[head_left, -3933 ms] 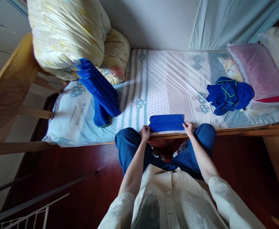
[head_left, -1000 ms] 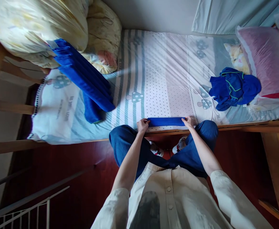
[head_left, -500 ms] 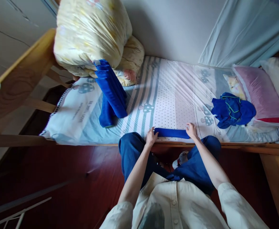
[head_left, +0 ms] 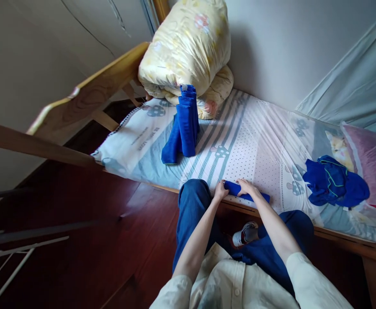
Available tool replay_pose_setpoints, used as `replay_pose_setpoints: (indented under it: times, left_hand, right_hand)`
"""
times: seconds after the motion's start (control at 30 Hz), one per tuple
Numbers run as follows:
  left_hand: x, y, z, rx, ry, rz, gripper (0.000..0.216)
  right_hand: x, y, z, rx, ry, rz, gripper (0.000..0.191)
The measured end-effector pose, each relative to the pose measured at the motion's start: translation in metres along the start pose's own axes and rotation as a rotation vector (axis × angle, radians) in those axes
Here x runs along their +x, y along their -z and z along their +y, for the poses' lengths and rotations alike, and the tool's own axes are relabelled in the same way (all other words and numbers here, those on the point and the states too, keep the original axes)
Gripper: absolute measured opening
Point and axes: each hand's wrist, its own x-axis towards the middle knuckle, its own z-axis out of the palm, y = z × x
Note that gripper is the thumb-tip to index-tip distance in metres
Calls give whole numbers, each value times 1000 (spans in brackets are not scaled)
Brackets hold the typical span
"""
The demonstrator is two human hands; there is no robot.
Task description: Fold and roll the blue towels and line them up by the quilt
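Note:
A folded blue cloth (head_left: 260, 197) lies as a long narrow strip along the front edge of the bed. My left hand (head_left: 220, 190) grips its left end between thumb and fingers. Across the strip, right of the left hand, my right hand (head_left: 246, 187) has its thumb on the near side and fingers on the far side. More folded blue cloths (head_left: 187, 126) rest in a leaning stack farther back on the left. To the right, a crumpled blue cloth heap (head_left: 334, 180) with green edging lies beside the pillow.
A rolled yellow quilt (head_left: 188, 47) sits against the wall at the bed's far left. The wooden bed rail (head_left: 91, 88) closes the left end. A pink pillow (head_left: 373, 161) lies at right. My knees are against the bed's front edge, above the dark red floor (head_left: 110, 240).
My right hand has moved left from the right end of the blue strip, closer to my left hand. The left hand stays at the left end. My view has turned left.

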Motion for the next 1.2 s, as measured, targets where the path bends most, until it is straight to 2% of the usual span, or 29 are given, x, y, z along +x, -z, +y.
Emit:
replay_pose_setpoints:
  times: [0.2, 0.3, 0.4, 0.5, 0.63, 0.73, 0.8, 0.87, 1.03, 1.2]
  left_hand:
    - [0, 0, -1, -18, -4, 20, 50]
    - [-5, 3, 1, -32, -23, 45, 46]
    - [-7, 11, 8, -116, -102, 90, 42]
    - [-6, 27, 19, -262, -189, 191, 47]
    - [2, 67, 29, -542, -246, 334, 74]
    - [12, 105, 27, -599, -314, 246, 88]
    - [20, 130, 22, -552, -351, 150, 88]
    - [28, 152, 17, -482, -357, 112, 84]
    - [43, 188, 7, -345, -255, 269, 68]
    - [57, 209, -10, -320, -117, 374, 53]
  right_hand:
    - [-4, 5, -9, -7, -24, -32, 70]
    - [-7, 3, -17, -1, 8, 7, 58]
    - [-11, 5, -25, 112, 38, 61, 49]
    - [-15, 16, -32, 265, 73, 140, 42]
    - [-15, 46, -52, 502, 150, 387, 44]
    - [-5, 75, -82, 714, 220, 571, 50]
    - [3, 95, -109, 861, 278, 658, 54]
    - [12, 114, -140, 993, 345, 696, 57]
    - [31, 150, -210, 1149, 486, 671, 57]
    - [60, 165, -251, 1159, 549, 652, 50]
